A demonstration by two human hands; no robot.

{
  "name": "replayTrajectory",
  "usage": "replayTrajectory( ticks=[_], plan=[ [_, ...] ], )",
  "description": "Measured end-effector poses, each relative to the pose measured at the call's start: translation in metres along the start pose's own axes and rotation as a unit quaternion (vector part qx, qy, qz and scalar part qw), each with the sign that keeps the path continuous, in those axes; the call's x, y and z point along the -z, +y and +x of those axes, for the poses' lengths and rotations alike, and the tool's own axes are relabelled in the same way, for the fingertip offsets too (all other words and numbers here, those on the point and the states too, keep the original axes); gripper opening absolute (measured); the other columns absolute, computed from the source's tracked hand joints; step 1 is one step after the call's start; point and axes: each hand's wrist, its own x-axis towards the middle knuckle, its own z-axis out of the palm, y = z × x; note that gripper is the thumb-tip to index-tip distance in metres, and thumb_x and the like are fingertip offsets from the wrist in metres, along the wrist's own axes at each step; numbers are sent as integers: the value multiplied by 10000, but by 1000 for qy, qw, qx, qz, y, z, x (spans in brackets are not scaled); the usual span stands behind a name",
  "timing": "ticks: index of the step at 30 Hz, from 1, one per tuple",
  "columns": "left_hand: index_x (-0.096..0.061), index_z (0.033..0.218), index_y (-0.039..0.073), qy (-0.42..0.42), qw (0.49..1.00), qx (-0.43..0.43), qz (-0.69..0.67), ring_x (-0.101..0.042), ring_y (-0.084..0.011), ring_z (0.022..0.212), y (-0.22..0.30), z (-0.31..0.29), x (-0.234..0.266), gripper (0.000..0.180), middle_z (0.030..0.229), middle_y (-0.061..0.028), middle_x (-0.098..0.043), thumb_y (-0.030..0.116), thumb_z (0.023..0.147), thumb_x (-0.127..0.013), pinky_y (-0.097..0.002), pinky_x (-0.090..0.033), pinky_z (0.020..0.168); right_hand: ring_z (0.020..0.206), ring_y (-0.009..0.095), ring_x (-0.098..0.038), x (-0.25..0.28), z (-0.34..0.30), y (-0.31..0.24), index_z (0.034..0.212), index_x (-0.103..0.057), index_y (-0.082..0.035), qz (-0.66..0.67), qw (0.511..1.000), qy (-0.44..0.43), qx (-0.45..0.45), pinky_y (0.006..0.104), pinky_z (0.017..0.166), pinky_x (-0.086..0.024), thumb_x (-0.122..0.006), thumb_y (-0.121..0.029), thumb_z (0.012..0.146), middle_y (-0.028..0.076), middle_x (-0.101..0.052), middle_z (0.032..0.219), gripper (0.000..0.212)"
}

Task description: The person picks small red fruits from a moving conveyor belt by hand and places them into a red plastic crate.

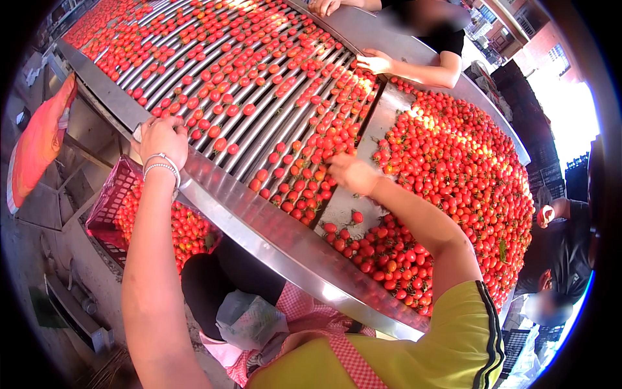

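Note:
Small red tomatoes (304, 139) lie along the metal rollers (265, 126) of a sorting conveyor. My left hand (162, 139), with bracelets at the wrist, is curled over the near metal side rail (194, 162). Part of something whitish shows under it, too covered to name. Out over the roller end, my right hand (352, 174) touches or hovers just above the tomatoes there, its slightly blurred fingers reaching left; no tomato shows in its grasp. Right of it, a large heap of tomatoes (453, 168) fills the metal tray (343, 211).
Below the rail stands a dark pink crate (113, 201) of tomatoes. A red-orange cloth or bag (42, 142) hangs at left. Across the conveyor, a co-worker's hand (376, 61) rests by the rollers. Another person (560, 246) is at right, near stacked black crates (528, 123).

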Motion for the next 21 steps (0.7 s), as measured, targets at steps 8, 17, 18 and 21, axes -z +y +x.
replayTrajectory(
  ticks=[8,17,18,21],
  plan=[
    [-710,982,220,15,1000,3,-13,-414,-212,1277,2,-3,-4,201,1194,-53,-618,259,852,-561,-626,-164,1083,1024,337,-540,-17,24,31,1068,-601,-49,-99,921,211,-313,435,904,-440,-636,-128,776,160,-560,1091,305],
    [-701,1006,246,-6,1000,5,8,-411,-230,1285,3,-2,-6,202,1280,-73,-553,305,864,-571,-597,-209,1074,1018,331,-554,-22,129,-109,1146,-586,-64,268,948,169,-8,381,880,-488,-619,-32,763,130,-560,1125,386],
    [-702,1006,248,-6,1000,4,6,-406,-230,1290,6,-2,-7,201,1289,-76,-547,309,866,-570,-593,-207,1074,1007,329,-555,-31,134,-110,1148,-584,-69,215,961,173,30,383,872,-492,-610,-30,768,119,-557,1138,383],
    [-701,1006,249,-7,1000,12,4,-399,-230,1298,0,-2,-7,201,1303,-82,-538,313,870,-567,-592,-200,1076,971,320,-565,-28,137,-110,1145,-589,-74,157,976,138,62,374,843,-504,-597,-19,778,111,-568,1123,371]
  ],
)
